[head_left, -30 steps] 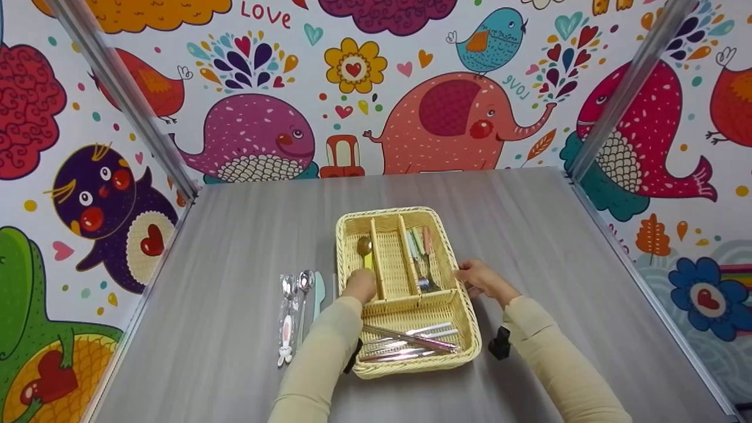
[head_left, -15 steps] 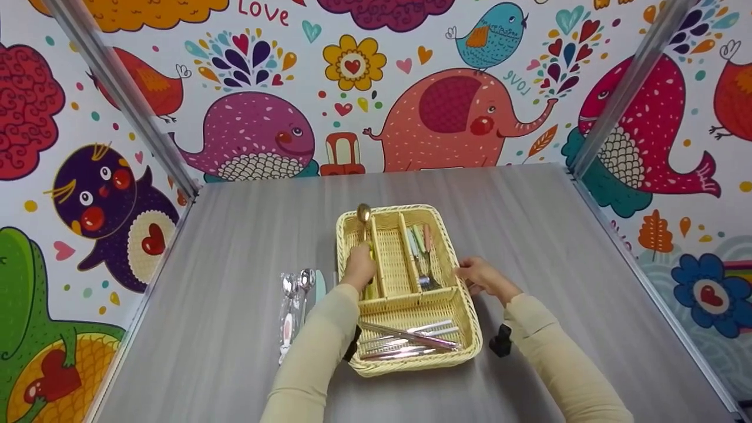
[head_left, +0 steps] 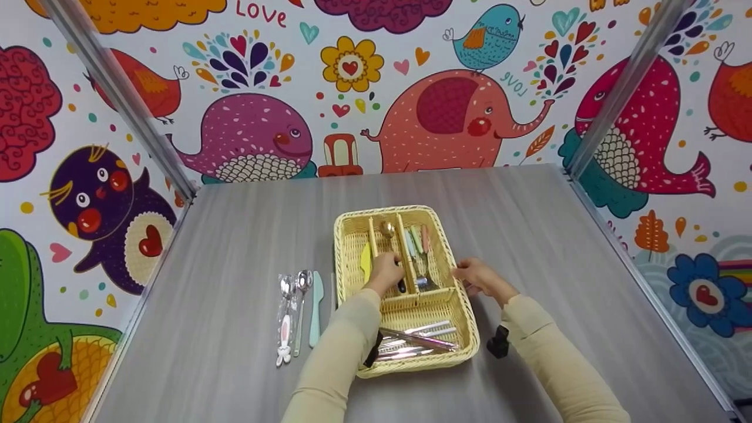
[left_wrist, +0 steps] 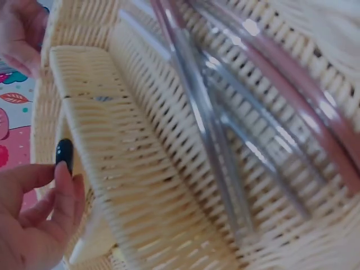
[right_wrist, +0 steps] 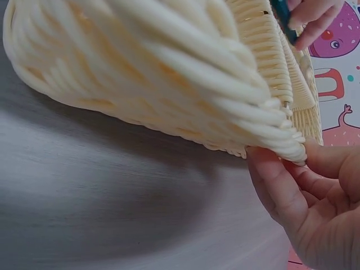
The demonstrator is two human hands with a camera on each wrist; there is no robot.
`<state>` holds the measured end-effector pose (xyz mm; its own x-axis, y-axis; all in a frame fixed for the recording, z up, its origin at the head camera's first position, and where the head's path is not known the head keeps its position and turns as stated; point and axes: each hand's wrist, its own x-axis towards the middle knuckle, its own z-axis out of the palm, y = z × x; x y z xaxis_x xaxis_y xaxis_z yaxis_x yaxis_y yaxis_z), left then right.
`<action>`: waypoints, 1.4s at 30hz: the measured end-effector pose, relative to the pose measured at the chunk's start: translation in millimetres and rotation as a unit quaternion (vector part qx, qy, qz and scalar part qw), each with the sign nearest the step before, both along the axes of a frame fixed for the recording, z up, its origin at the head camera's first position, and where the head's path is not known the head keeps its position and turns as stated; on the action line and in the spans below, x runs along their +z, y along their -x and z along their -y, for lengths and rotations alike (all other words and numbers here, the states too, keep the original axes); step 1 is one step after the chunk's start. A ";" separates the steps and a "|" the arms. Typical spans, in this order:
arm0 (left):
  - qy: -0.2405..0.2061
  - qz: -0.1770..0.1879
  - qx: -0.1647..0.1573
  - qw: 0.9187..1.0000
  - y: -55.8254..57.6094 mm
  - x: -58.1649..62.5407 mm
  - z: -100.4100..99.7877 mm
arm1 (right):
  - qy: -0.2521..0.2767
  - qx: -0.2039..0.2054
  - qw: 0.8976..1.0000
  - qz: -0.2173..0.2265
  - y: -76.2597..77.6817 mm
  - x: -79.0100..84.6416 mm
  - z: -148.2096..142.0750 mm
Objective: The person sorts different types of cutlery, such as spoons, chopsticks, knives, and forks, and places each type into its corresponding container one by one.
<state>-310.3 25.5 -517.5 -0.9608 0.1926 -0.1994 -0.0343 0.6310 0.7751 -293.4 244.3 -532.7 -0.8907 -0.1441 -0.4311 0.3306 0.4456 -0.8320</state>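
Observation:
My left hand pinches a spoon by its dark handle, over the middle compartment of a cream wicker basket. The spoon's bowl points away toward the back. In the left wrist view the thumb and fingers hold the dark handle end beside the cross divider. My right hand pinches the basket's right rim between thumb and fingers. A yellow knife lies in the left compartment, partly behind my left hand. Forks with pastel handles lie in the right compartment.
Several metallic chopsticks or straws lie in the front compartment. Left of the basket, on the grey table, are a wrapped rabbit-handled spoon, a long spoon and a mint knife. Patterned walls stand behind and at the sides.
My left hand lifted the spoon out of the left compartment and carried it right to the middle one. The yellow knife stayed behind. My right hand kept its place on the rim.

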 end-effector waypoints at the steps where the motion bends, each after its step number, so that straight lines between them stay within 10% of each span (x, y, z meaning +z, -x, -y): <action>1: 0.011 -0.003 0.000 1.000 -0.9 -1.9 0.0 | 0.002 0.001 1.000 0.001 0.1 -0.5 1.1; 15: 0.118 0.018 -0.040 0.992 0.3 -29.3 -7.4 | -0.001 0.003 1.000 0.000 0.4 -2.6 7.0; 21: 0.199 -0.032 -0.068 0.977 52.5 -141.6 -15.9 | 0.011 0.014 1.000 -0.005 1.4 -5.3 8.9; 23: 0.195 -0.024 -0.081 0.977 62.9 -159.5 -15.1 | 0.017 0.014 1.000 -0.005 1.2 -5.4 9.9; 25: 0.189 -0.003 -0.086 0.978 54.3 -138.4 -13.8 | 0.021 0.012 1.000 -0.006 0.6 -4.6 10.7; 31: 0.108 0.053 -0.080 0.990 7.2 -12.8 0.7 | 0.027 0.012 1.000 -0.007 -0.1 -3.3 9.7; 37: 0.015 -0.058 -0.032 0.998 26.2 24.9 40.9 | 0.023 0.014 1.000 -0.010 1.1 -3.8 2.1; 42: 0.040 -0.100 0.053 0.993 40.8 50.3 91.7 | 0.025 0.012 1.000 -0.009 0.3 -3.6 -6.6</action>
<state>-351.2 -66.2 -467.2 -0.9968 0.0789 -0.0135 0.0449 0.6911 0.7213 -293.7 250.9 -536.3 -0.8940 -0.1863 -0.4075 0.3056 0.4115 -0.8586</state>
